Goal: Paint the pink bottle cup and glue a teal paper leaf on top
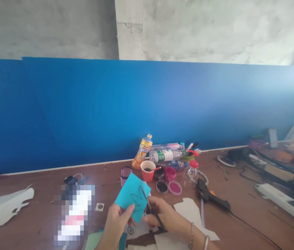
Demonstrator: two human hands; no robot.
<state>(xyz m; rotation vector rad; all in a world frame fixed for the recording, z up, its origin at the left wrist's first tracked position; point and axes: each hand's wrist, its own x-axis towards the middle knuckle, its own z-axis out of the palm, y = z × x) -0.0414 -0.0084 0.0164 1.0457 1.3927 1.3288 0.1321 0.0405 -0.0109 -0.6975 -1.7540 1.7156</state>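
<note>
A bright blue sheet of paper (127, 191) with a dark zigzag outline drawn on it is held up near the bottom middle. My left hand (119, 217) pinches its lower edge, thumb on the front face. In my right hand (164, 213) is a pair of black-handled scissors (157, 219), fingers through the loops. The blades lie against the right side of the sheet, beside the drawn line. Below both hands are white paper pieces (167, 241), and a light green sheet (93, 240) sits by my left wrist.
Behind the sheet stand a red paper cup (147, 175), a yellow-labelled bottle (142, 151), clear bottles (165, 155) and paint pots (170, 173). A black glue gun (212, 197) with its cord and a white power strip (284, 203) lie right. A lit, pixelated screen (76, 215) is left.
</note>
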